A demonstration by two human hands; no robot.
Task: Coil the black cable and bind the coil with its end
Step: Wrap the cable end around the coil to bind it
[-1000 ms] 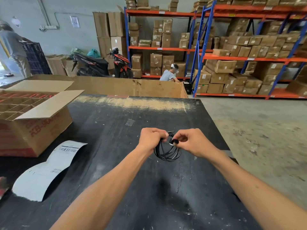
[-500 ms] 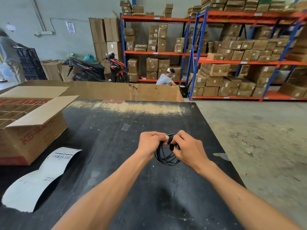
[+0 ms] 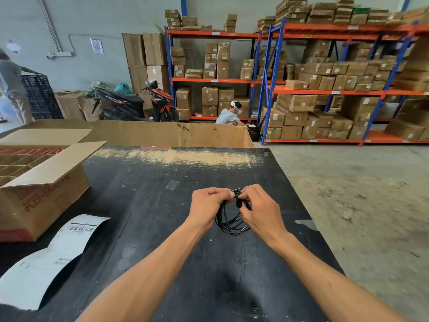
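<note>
The black cable (image 3: 228,223) hangs as a small round coil of several loops between my two hands, above the black table (image 3: 144,196). My left hand (image 3: 205,205) grips the top of the coil from the left, fingers closed around the loops. My right hand (image 3: 260,211) pinches the cable's end, a short black plug, at the coil's top right. The two hands almost touch. The upper part of the coil is hidden by my fingers.
An open cardboard box (image 3: 41,189) with dividers stands at the table's left. A curled white label sheet (image 3: 53,256) lies at the near left. A large cardboard bin (image 3: 162,133) borders the far edge. The table's right edge drops to concrete floor (image 3: 359,205).
My right hand has closed in on the left, bringing the cable's end against the top of the coil. The camera has tilted slightly, so the scene sits lower in view.
</note>
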